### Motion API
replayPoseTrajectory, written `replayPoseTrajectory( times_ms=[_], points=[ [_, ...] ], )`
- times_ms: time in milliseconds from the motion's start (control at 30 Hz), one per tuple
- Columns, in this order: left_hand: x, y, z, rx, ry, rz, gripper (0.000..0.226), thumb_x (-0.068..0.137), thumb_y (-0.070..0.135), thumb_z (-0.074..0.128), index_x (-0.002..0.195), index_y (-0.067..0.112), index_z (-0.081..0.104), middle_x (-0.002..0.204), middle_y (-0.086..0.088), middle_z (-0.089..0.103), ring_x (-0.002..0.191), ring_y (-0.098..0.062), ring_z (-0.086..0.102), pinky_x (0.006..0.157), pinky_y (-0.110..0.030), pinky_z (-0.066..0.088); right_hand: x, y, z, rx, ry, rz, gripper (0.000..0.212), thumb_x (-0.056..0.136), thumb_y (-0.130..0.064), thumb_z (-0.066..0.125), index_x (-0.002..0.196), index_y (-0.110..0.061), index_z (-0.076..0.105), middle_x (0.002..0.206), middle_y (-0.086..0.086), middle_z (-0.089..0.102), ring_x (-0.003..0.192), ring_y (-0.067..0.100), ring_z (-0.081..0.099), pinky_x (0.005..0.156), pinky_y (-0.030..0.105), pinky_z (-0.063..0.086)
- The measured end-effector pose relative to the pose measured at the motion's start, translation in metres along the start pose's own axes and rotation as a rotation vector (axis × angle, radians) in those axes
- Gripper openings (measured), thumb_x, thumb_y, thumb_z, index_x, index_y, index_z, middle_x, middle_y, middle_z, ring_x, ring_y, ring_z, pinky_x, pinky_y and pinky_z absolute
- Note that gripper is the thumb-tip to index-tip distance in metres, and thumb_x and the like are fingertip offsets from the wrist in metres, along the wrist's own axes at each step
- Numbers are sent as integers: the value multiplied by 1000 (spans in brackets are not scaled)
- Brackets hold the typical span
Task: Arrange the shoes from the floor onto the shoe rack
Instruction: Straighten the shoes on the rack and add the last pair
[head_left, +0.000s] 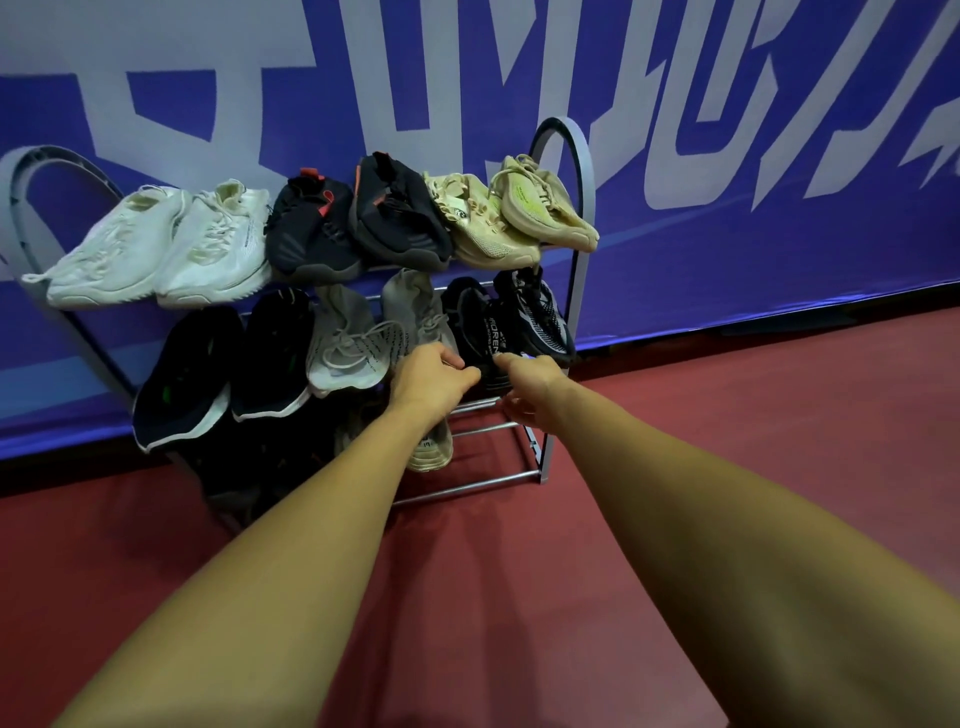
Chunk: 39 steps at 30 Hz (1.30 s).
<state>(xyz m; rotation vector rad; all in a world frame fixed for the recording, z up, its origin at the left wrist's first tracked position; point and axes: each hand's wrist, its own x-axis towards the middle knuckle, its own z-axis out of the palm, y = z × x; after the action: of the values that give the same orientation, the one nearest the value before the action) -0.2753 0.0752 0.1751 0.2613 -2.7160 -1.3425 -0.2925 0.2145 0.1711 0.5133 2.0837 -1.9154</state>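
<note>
A metal shoe rack (581, 171) with three tiers stands against a blue banner wall. The top tier holds a white pair (156, 249), a black pair with red tabs (358, 223) and a beige pair (514, 213). On the middle tier are a black pair with white soles (223, 364), a grey pair (353, 338) and a black pair with white lettering (478, 322). My left hand (431, 379) and my right hand (530, 387) both close on the toe of the left shoe of that lettered pair. Dark shoes (270, 457) and a pale shoe (431, 452) sit on the bottom tier.
The red floor (675, 415) stretches to the right of and in front of the rack, with no shoes seen on it. The right end of the bottom tier shows bare metal bars (493, 480).
</note>
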Motion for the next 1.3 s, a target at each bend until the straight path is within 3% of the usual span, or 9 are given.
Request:
replayPoseTrajectory(
  times_ms=[67, 233, 400, 700, 833, 933, 1100, 1167, 1300],
  points=[
    [0, -4, -2, -2, -4, 14, 13, 78, 29, 74, 87, 22, 68, 78, 6, 69, 81, -15, 65, 70, -25, 47, 5, 0, 8, 72, 20, 34, 23, 95, -33, 62, 103, -14, 51, 96, 6, 60, 62, 19, 59, 50, 26, 47],
    [-4, -8, -10, -50, -62, 55, 7, 80, 23, 70, 87, 23, 68, 65, 7, 66, 74, -17, 66, 66, -26, 47, 4, -6, 13, 287, 81, 100, 19, 96, -19, 58, 79, -12, 52, 76, 5, 57, 54, 13, 50, 40, 20, 39],
    [-6, -6, -14, -78, -148, 31, 15, 78, 32, 70, 92, 27, 66, 86, 5, 70, 90, -19, 69, 86, -40, 57, -5, -14, 8, 465, 0, 212, 14, 94, -23, 53, 85, -13, 53, 72, 3, 55, 46, 8, 46, 37, 13, 34],
    [-27, 11, -32, -504, -174, -187, 26, 86, 38, 62, 96, 15, 68, 104, -10, 74, 88, -20, 72, 67, -29, 53, -33, -13, 5, 366, -247, 255, 23, 85, -24, 60, 103, -12, 51, 78, -1, 51, 47, 6, 53, 48, 15, 39],
    [-35, 13, -51, -695, -193, -246, 35, 84, 35, 69, 109, 13, 61, 103, -11, 72, 91, -24, 71, 73, -36, 58, -55, -18, 2, 212, -439, 255, 28, 87, -30, 64, 103, -10, 51, 73, 0, 57, 52, 6, 57, 54, 15, 44],
    [-40, 7, -64, -701, -187, -285, 19, 85, 24, 68, 99, 14, 61, 97, -12, 69, 90, -25, 67, 89, -44, 56, -70, -21, 3, 103, -514, 242, 39, 88, -41, 66, 106, -9, 55, 76, 3, 65, 65, 8, 62, 63, 18, 45],
    [-50, -9, -92, -779, -254, -400, 9, 87, 23, 58, 81, 17, 61, 64, 0, 65, 57, -12, 61, 48, -21, 50, -71, -18, 14, 131, -332, 134, 50, 88, -48, 67, 113, -5, 59, 82, 7, 72, 63, 11, 51, 55, 20, 40],
    [-52, -11, -105, -811, -313, -421, 15, 87, 28, 55, 78, 17, 61, 57, 3, 63, 47, -11, 60, 44, -18, 47, -65, -19, 17, 283, -238, 79, 48, 89, -43, 68, 117, -6, 57, 89, 9, 70, 59, 10, 46, 54, 20, 35],
    [-56, -13, -120, -792, -461, -417, 24, 82, 38, 61, 82, 15, 70, 76, -2, 72, 61, -15, 68, 55, -23, 54, -56, -21, 16, 521, -115, 24, 37, 85, -35, 73, 112, -11, 68, 83, 4, 67, 53, 12, 52, 50, 22, 30]
  ],
)
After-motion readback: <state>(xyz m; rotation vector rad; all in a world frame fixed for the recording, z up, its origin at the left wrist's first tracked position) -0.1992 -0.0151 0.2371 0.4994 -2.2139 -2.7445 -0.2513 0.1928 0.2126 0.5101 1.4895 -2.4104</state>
